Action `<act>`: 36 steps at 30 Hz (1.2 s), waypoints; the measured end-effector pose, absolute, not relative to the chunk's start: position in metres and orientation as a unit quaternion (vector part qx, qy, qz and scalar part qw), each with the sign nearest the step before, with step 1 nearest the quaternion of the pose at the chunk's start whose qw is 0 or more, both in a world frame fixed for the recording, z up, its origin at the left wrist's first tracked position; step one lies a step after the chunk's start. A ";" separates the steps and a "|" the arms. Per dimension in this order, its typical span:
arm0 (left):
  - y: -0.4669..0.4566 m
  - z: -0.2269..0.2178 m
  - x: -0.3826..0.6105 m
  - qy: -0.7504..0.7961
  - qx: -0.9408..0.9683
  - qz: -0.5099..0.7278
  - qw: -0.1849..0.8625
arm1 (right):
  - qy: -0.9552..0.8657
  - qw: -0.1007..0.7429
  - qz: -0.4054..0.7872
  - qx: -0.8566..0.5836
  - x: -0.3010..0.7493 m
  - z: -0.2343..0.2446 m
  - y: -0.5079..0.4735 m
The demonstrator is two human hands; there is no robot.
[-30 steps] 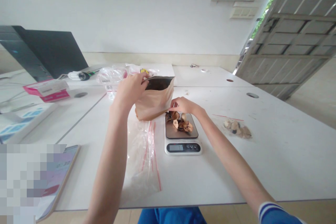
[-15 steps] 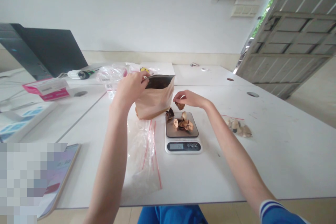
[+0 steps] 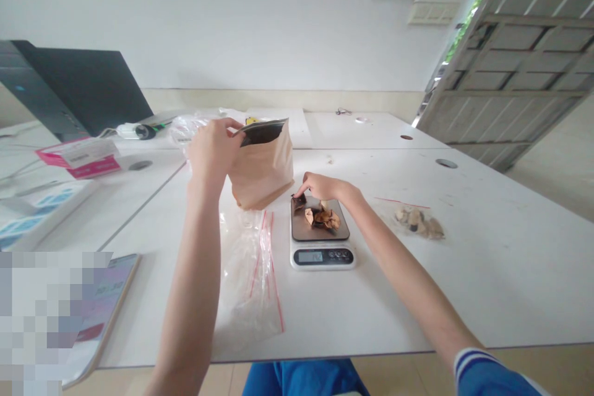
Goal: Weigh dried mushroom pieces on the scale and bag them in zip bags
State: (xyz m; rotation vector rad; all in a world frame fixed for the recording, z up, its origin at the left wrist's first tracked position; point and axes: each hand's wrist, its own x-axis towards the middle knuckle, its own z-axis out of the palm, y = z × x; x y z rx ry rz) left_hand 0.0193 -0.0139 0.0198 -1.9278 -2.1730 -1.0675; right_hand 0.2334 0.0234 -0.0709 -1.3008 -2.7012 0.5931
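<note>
My left hand [image 3: 211,150] grips the upper edge of a kraft paper bag [image 3: 262,170], which has a dark inner lining and an open mouth. My right hand [image 3: 322,187] reaches down to a digital kitchen scale [image 3: 322,255], its fingertips at a dark dried piece [image 3: 299,201] on the pan's left corner. A small heap of brown dried pieces [image 3: 322,218] lies on the dark pan. To the right, a clear plastic bag holds pale pieces [image 3: 417,223]. A flat zip bag with red lines [image 3: 248,278] lies between my arms.
A dark laptop [image 3: 78,90], a pink box [image 3: 77,159] and a white tray [image 3: 46,213] stand at the left, with a tablet [image 3: 116,288] near the front edge. Crumpled plastic [image 3: 195,129] lies behind the paper bag. A weathered wooden door [image 3: 515,62] stands at the right.
The paper bag has moved left and tilted with my left hand. My right hand has dropped from above the pan to its left corner. The piece seen under my fingers is gone from there.
</note>
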 end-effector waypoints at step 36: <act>-0.008 0.015 0.025 -0.713 -0.648 -0.268 -0.009 | -0.779 -0.105 0.162 -0.597 0.265 -0.027 0.000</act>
